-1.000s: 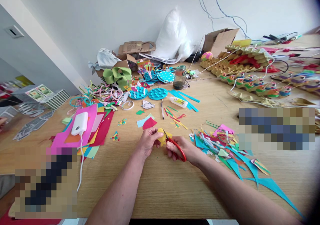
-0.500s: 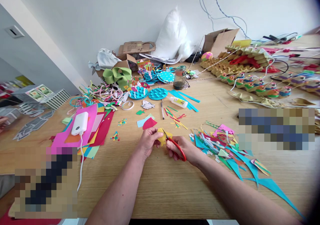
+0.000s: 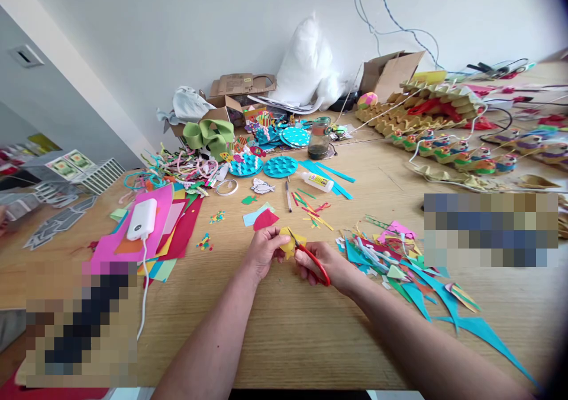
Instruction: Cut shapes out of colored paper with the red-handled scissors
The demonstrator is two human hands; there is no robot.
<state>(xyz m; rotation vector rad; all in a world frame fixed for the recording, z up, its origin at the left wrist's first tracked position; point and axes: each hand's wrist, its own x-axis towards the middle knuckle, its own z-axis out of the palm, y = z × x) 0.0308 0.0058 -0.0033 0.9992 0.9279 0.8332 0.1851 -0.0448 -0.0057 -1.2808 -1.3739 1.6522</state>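
Note:
My left hand [image 3: 267, 250] pinches a small piece of yellow paper [image 3: 289, 248] above the wooden table. Red-handled scissors [image 3: 316, 263] are in my right hand [image 3: 320, 261], their blades lying against the yellow paper. Just beyond my left hand lie a red paper piece [image 3: 265, 218] and a light blue one [image 3: 252, 215]. A pen [image 3: 288, 197], a green paper fish [image 3: 249, 200] and thin coloured strips [image 3: 317, 213] are farther out. How far the blades are apart is too small to tell.
Colourful paper scraps [image 3: 399, 258] spread at the right. A white power bank [image 3: 142, 219] with a cable sits on coloured sheets [image 3: 184, 228] at the left. Farther back are a glue bottle [image 3: 317, 181], a glass jar [image 3: 319, 138], blue scalloped discs [image 3: 280, 167] and egg cartons [image 3: 386, 116].
Both hands stay in nearly the same place, with the yellow paper and scissors barely shifted. At the far left edge, another person's hand has moved mostly out of view.

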